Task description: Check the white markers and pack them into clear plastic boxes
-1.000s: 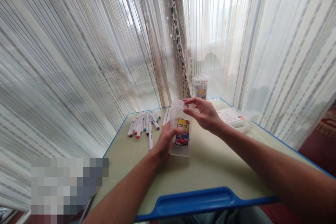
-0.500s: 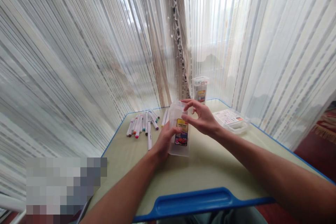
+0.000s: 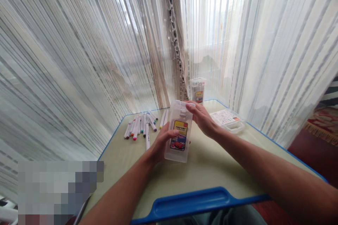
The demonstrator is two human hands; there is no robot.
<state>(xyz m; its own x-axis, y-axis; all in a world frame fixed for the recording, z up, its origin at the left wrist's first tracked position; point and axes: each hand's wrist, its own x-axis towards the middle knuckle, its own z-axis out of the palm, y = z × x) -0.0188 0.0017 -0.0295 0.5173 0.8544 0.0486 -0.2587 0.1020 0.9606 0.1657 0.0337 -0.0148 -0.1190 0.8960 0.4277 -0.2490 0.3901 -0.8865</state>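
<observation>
A translucent plastic marker case (image 3: 176, 156) with a yellow and blue car label is held up over the table, slightly tilted. My left hand (image 3: 164, 140) wraps round its left side, the thumb lying across the label. My right hand (image 3: 202, 116) grips the upper right of the case, thumb on the lid's front near the clasp and fingers behind it. The lid looks closed. To the left lies a loose pile of white markers (image 3: 137, 126) with coloured ends. Two more markers (image 3: 164, 117) lie just behind my left hand.
A second marker case (image 3: 198, 89), with markers inside, stands at the back of the table. At right lies a flat clear box (image 3: 228, 119) with a handle and printed sheet. The pale green table (image 3: 211, 168) has a blue rim and front trough. Striped curtains hang behind it.
My right hand has gone from pinching at the top of the case to gripping its upper right side. The case has turned so its label faces me more fully, and the lid now looks closed.
</observation>
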